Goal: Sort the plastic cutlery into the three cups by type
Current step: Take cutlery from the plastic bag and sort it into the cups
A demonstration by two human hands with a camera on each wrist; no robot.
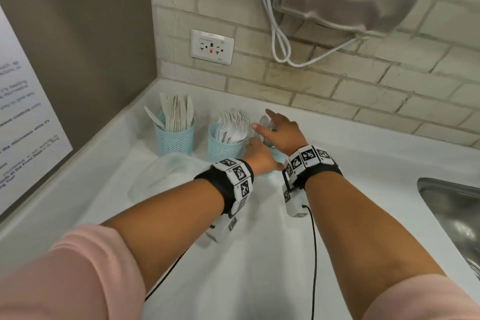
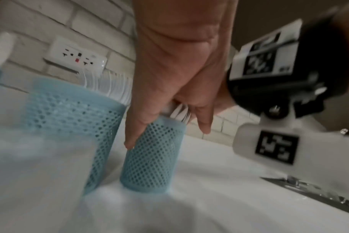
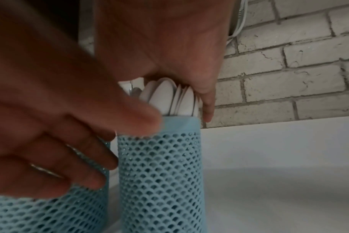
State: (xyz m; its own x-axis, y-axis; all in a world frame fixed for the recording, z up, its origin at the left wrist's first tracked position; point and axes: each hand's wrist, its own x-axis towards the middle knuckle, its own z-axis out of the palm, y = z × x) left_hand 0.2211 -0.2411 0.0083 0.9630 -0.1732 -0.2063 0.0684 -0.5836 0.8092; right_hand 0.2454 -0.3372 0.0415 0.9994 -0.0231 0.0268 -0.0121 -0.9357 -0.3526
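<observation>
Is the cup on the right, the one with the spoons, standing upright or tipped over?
Upright. The spoon cup stands on its base on the counter, with the spoons sticking up out of its top between both hands.

White countertop (image 1: 363,169) set in a corner against a brick-tiled wall. Three pale blue mesh cups stand upright on it in a row near the wall: the knife cup (image 1: 174,138) to the left, the fork cup (image 1: 224,147) in the middle, and the spoon cup (image 2: 152,156) to the right, just beside the fork cup. In front of the knife and fork cups lies a clear plastic bag (image 1: 166,176), crumpled. A steel sink (image 1: 452,205) is set into the countertop at the right edge.
</observation>
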